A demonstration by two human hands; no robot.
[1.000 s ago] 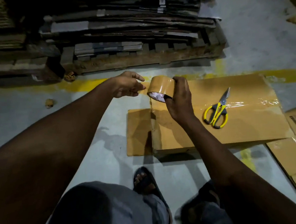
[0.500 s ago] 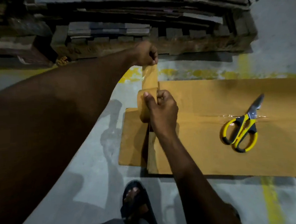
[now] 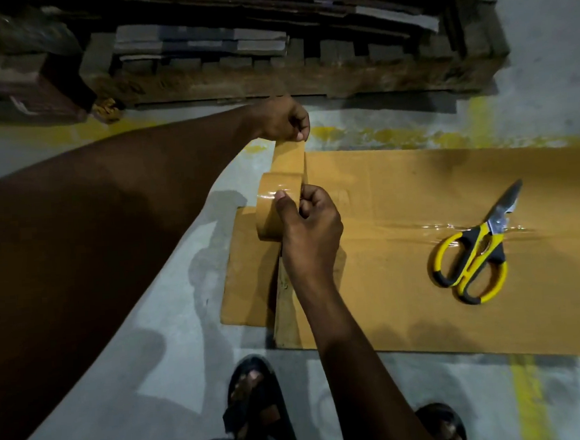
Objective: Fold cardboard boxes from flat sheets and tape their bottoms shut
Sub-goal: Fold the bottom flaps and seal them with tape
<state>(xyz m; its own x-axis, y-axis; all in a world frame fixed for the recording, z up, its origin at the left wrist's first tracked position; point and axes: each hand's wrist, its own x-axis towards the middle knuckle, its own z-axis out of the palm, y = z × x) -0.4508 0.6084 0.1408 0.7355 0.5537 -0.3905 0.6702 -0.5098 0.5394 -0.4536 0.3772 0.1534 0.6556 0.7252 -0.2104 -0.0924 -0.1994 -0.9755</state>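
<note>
And there it goes, the tape is running! A second ago the left hand (image 3: 281,120) was picking at the free end right against the roll. Now it has drawn away toward the pallet side, and a short brown tape strip (image 3: 289,158) stands taut between hand and roll. The glossy brown packing-tape roll (image 3: 269,205) has dropped lower too, and hangs over the left end of the box. To my eye the fiddly part is over: the end is found, and the strip looks ready to be laid down.

The hands are apart, joined only by that strip. The left one is a closed fist, arm stretched long across the frame, fingertips pinching the strip's far end. The right hand (image 3: 311,228) grips the roll, thumb (image 3: 282,203) flat across its outer face and fingers curled at the far side. Whether they go through the core I cannot tell.

The wide brown cardboard box (image 3: 403,246) lies low on the grey concrete floor (image 3: 154,366), one flap (image 3: 247,267) spread out at its left end under the roll. Clear tape glints along its middle seam. The yellow-handled steel scissors (image 3: 469,258) rest on that seam, closed and well to the right of both hands, within reach for the cut. Beyond, a stack of flat cardboard sheets (image 3: 301,9) waits on a wooden pallet (image 3: 306,77).
</note>
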